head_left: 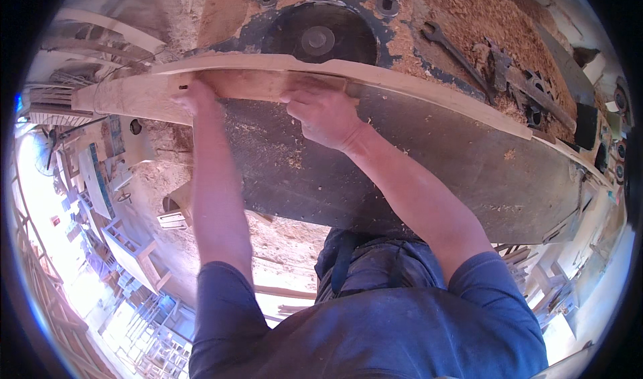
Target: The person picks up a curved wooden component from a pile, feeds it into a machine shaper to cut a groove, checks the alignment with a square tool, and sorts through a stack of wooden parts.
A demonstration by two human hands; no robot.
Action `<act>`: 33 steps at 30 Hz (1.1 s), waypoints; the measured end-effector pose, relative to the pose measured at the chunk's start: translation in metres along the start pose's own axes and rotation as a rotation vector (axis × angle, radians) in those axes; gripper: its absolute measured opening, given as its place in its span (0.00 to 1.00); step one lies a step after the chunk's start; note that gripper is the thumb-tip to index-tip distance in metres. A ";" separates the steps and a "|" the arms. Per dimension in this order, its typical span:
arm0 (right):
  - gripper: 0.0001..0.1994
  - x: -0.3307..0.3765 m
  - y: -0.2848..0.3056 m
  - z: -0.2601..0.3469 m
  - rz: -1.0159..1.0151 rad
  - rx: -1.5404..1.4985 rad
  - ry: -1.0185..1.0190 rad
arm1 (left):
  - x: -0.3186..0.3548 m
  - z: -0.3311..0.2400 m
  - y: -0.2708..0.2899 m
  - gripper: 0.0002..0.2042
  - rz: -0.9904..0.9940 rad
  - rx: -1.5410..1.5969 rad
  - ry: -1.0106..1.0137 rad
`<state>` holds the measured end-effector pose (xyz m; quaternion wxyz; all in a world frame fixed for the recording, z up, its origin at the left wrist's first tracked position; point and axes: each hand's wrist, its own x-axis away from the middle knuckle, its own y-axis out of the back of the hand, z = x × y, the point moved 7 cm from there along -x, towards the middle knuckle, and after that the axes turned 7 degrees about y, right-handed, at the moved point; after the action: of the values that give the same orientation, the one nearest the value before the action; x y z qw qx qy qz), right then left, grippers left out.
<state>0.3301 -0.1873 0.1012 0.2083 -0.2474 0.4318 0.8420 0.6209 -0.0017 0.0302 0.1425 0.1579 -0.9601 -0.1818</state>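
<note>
two hands: both pressed flat on wooden board [268, 84]
left hand [194, 98]: fingers spread, on board's left part
right hand [321, 114]: palm down, just before saw blade [318, 37]

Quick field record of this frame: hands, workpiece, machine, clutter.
left hand: pressing on wooden board, near its left end
right hand: flat on the same board, mid-length
board: long, lying across dark machine table
cutter: round disc just behind board
clutter: wrench, sawdust behind the board
</note>
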 end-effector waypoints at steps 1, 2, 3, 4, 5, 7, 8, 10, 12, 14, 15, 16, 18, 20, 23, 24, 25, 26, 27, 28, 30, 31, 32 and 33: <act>0.09 0.002 -0.003 -0.002 0.044 -0.004 -0.019 | 0.023 0.004 -0.005 0.43 0.011 -0.005 0.019; 0.09 0.002 -0.006 -0.002 0.089 -0.013 -0.034 | 0.046 0.006 -0.009 0.45 0.017 -0.028 0.040; 0.09 0.001 -0.005 -0.002 0.087 -0.014 -0.037 | 0.069 0.007 -0.013 0.48 0.025 -0.068 0.066; 0.10 0.001 -0.005 -0.002 0.086 -0.019 -0.041 | 0.087 0.005 -0.015 0.48 0.034 -0.117 0.093; 0.10 0.000 -0.004 -0.002 0.085 -0.022 -0.046 | 0.106 0.003 -0.019 0.49 0.047 -0.166 0.119; 0.10 -0.002 -0.001 0.001 0.010 -0.025 -0.007 | 0.127 -0.003 -0.020 0.51 0.043 -0.255 0.165; 0.11 -0.002 0.000 0.004 -0.026 -0.026 0.012 | 0.136 -0.007 -0.021 0.53 0.031 -0.299 0.189; 0.11 -0.001 -0.004 0.012 -0.021 -0.008 0.007 | 0.145 -0.013 -0.021 0.56 0.022 -0.378 0.231; 0.11 0.000 -0.008 0.022 -0.033 -0.008 0.023 | 0.154 -0.018 -0.017 0.59 0.031 -0.452 0.268; 0.11 0.000 -0.010 0.033 -0.065 -0.027 0.061 | 0.162 -0.024 -0.008 0.63 0.041 -0.540 0.250; 0.11 0.001 -0.013 0.043 -0.022 -0.046 0.052 | 0.158 -0.019 -0.001 0.63 0.048 -0.529 0.249; 0.11 0.004 -0.015 0.055 0.020 -0.065 0.045 | 0.153 -0.016 0.005 0.64 0.054 -0.519 0.247; 0.14 0.017 -0.020 0.084 0.097 -0.100 0.034 | 0.143 -0.008 0.017 0.61 0.046 -0.384 0.289; 0.17 0.047 -0.024 0.116 0.165 -0.121 0.026 | 0.136 0.003 0.023 0.59 0.174 -0.033 0.307; 0.18 0.107 -0.013 0.152 0.226 -0.251 -0.009 | 0.129 0.016 0.039 0.57 0.311 0.254 0.312; 0.17 0.125 -0.012 0.161 0.307 -0.276 -0.022 | 0.126 0.020 0.043 0.56 0.345 0.301 0.322; 0.16 0.139 -0.009 0.169 0.390 -0.299 -0.027 | 0.115 0.029 0.048 0.54 0.358 0.335 0.326; 0.15 0.151 -0.009 0.173 0.473 -0.321 -0.032 | 0.104 0.037 0.052 0.52 0.372 0.370 0.330; 0.15 0.154 -0.004 0.172 0.483 -0.311 -0.009 | 0.101 0.041 0.054 0.49 0.372 0.394 0.342; 0.14 0.157 0.001 0.171 0.493 -0.303 0.015 | 0.099 0.046 0.057 0.46 0.370 0.416 0.355; 0.13 0.160 0.016 0.163 0.466 -0.293 0.003 | 0.104 0.048 0.065 0.42 0.348 0.447 0.369; 0.13 0.160 0.025 0.155 0.428 -0.292 -0.033 | 0.110 0.045 0.068 0.41 0.351 0.469 0.364; 0.13 0.160 0.035 0.147 0.390 -0.291 -0.068 | 0.116 0.039 0.074 0.42 0.375 0.500 0.338; 0.12 0.154 0.051 0.143 0.337 -0.267 -0.098 | 0.128 0.026 0.081 0.42 0.402 0.528 0.309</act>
<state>0.1462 -0.0752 0.1134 0.0506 -0.1557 0.3412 0.9256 0.4754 0.0322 0.0662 0.2732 0.0230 -0.9529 0.1301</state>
